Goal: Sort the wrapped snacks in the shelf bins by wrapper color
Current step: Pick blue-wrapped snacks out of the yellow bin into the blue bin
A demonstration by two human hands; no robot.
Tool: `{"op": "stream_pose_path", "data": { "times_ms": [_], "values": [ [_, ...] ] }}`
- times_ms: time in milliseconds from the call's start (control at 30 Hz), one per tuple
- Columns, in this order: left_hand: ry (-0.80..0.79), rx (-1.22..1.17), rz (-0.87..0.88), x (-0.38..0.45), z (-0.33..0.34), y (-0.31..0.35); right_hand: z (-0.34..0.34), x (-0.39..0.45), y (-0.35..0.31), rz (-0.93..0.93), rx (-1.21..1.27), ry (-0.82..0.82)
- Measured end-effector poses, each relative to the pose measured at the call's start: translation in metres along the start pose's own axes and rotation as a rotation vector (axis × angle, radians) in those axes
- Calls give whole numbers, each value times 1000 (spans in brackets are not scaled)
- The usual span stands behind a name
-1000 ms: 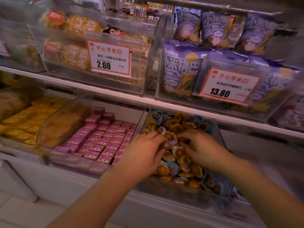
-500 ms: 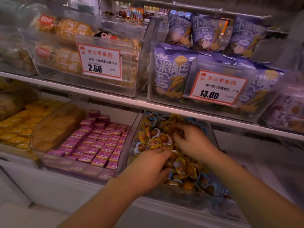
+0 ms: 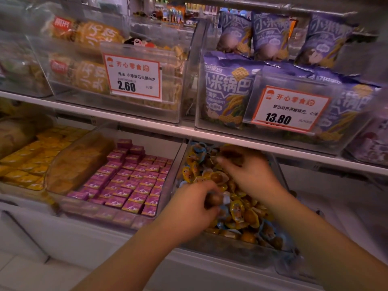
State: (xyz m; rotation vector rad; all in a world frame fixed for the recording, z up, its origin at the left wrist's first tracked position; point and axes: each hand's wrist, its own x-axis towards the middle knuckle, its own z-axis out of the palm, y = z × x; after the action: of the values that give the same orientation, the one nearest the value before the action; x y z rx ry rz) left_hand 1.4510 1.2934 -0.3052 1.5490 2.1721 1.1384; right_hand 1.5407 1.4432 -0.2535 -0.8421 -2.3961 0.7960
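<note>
Snacks (image 3: 237, 208), yellow- and blue-wrapped, are lying heaped in the clear bin (image 3: 231, 246), under and between both sets of fingers. Left hand (image 3: 189, 208) is pinching a brown piece at the near side of the heap. Right hand (image 3: 249, 173) is curling over pieces at the back; grip unclear. Versus 0.5 s ago: the left piece is new, the right hand is deeper.

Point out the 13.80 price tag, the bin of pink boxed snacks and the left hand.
orange-bordered 13.80 price tag (image 3: 287, 109): head view, white middle.
clear plastic bin of pink boxed snacks (image 3: 100, 214): head view, front wall.
left hand (image 3: 190, 208): head view, back of hand.
</note>
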Motion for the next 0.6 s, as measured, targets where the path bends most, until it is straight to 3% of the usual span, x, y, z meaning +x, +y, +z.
{"op": "stream_pose_path", "data": {
  "times_ms": [100,167,233,300,433,500,600],
  "values": [
    [182,-412,-71,2,-6,9,-27,-50,-5,272,635,133],
    [278,-545,-46,1,-3,21,-29,-77,-9,519,1077,-5],
    [324,-556,-4,-3,10,35,-26,-94,-14,670,1317,-188],
    [330,-446,27,-6,27,47,-22,-100,-17,678,1426,-253],
    [212,34,223,-5,50,64,-36,-98,-10,652,1537,-124],
    [123,155,284,-3,57,69,-47,-97,4,575,1437,-41],
    [101,154,355,0,64,70,-63,-99,26,422,1136,132]
  ]
}}
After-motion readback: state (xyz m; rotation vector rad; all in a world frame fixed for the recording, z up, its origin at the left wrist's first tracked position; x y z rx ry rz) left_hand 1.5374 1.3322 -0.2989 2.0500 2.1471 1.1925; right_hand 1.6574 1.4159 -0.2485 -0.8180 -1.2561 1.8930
